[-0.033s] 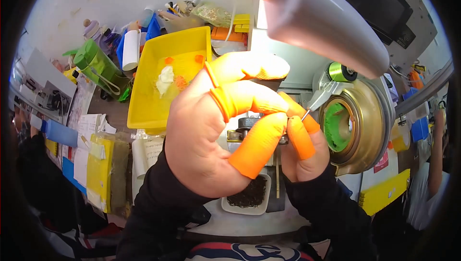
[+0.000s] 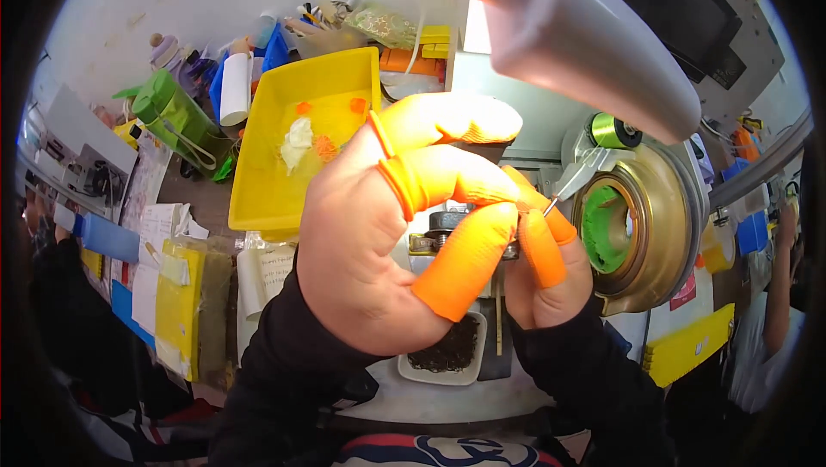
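Note:
My left hand fills the middle of the view, with orange finger cots on the thumb and first fingers. Its fingers curl around a small dark metal part held close to the camera. My right hand, also in orange cots, comes in from behind and pinches the same part from the right side. A thin silver pointed piece slants down from the upper right and its tip meets my right fingertips. Most of the part is hidden by my fingers.
A brass-coloured round machine housing with a green core stands to the right, a green wire spool above it. A yellow tray lies behind, a small white dish of dark bits below my hands. A grey lamp arm hangs overhead.

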`<state>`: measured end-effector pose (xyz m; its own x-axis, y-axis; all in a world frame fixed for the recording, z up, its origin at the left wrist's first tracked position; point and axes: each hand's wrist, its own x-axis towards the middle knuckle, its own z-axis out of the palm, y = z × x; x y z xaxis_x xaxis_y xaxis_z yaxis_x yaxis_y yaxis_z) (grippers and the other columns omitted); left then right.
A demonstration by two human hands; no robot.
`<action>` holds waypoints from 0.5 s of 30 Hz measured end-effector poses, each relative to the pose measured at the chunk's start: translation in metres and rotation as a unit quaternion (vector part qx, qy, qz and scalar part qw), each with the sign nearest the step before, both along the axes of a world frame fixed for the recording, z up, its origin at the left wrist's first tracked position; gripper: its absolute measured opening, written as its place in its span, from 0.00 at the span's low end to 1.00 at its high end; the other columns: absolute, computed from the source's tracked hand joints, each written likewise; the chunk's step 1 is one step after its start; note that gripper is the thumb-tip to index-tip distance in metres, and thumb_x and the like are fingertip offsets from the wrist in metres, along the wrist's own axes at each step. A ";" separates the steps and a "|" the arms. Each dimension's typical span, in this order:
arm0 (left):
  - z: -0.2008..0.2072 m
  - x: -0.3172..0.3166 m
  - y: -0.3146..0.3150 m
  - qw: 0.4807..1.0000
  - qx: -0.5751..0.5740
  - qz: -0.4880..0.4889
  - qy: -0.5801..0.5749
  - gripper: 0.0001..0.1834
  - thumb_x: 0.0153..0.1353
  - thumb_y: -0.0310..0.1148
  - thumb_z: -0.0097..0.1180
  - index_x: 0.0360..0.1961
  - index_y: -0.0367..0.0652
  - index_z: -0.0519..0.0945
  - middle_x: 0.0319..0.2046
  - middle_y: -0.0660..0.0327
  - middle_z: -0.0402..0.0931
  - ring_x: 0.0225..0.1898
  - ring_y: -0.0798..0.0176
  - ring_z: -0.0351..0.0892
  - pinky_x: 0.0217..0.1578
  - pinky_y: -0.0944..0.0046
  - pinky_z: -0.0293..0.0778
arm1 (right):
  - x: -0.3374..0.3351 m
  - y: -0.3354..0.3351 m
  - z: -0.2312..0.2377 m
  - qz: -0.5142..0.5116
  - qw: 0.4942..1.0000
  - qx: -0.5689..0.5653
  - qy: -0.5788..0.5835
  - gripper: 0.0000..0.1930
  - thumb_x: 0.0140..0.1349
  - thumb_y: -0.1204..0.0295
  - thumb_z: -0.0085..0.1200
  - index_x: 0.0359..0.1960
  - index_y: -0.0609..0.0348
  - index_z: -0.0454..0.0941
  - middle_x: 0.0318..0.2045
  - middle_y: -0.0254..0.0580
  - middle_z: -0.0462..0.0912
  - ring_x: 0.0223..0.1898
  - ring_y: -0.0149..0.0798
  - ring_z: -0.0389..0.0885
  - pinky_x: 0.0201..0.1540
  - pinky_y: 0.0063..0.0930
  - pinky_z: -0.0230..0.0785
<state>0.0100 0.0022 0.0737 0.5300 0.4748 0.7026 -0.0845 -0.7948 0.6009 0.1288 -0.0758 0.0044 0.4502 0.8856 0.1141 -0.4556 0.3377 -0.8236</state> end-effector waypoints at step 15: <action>0.007 -0.011 -0.014 1.000 -0.002 -0.016 -0.021 0.07 0.41 0.22 0.54 0.26 0.38 0.73 0.37 0.53 0.71 0.39 0.56 0.71 0.40 0.64 0.65 | -0.009 -0.032 0.009 -0.153 0.928 0.038 -0.336 0.05 0.55 0.76 0.44 0.33 0.62 0.71 0.40 0.41 0.67 0.41 0.32 0.66 0.47 0.23 0.55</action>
<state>-0.0012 -0.0118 0.0812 0.5158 0.4603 0.7225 -0.1351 -0.7891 0.5992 0.1200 -0.1078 0.0135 0.4839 0.7053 0.5180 0.2801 0.4359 -0.8553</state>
